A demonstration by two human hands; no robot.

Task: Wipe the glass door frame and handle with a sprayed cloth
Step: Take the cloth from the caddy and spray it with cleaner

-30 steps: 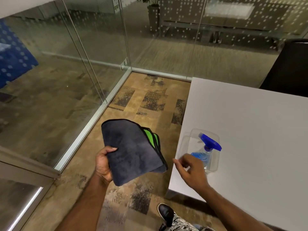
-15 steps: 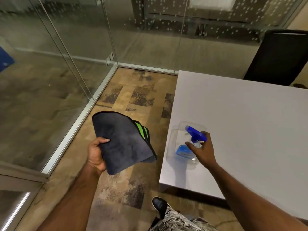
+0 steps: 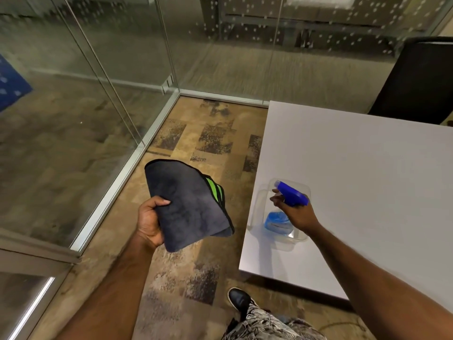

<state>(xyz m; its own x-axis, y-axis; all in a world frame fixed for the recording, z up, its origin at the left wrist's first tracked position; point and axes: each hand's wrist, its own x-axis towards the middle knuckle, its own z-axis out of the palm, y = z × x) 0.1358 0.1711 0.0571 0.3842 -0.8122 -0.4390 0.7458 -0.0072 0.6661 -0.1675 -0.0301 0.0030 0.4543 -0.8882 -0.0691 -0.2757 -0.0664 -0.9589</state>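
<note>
While our left hand (image 3: 149,224) grips the cloth (image 3: 188,207),
our right hand (image 3: 297,214) curls round the spray bottle (image 3: 291,192) (in a clear tub (image 3: 259,204)).

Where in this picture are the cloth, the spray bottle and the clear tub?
cloth (image 3: 187,204): head view, middle of its grey folded face.
spray bottle (image 3: 291,192): head view, on its blue trigger head.
clear tub (image 3: 259,207): head view, on its left wall.

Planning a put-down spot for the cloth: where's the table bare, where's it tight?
Bare: the white table from the clear tub back to the black chair and out to the right. Tight: the near left corner, where the right hand grips the spray bottle in the tub.
</note>
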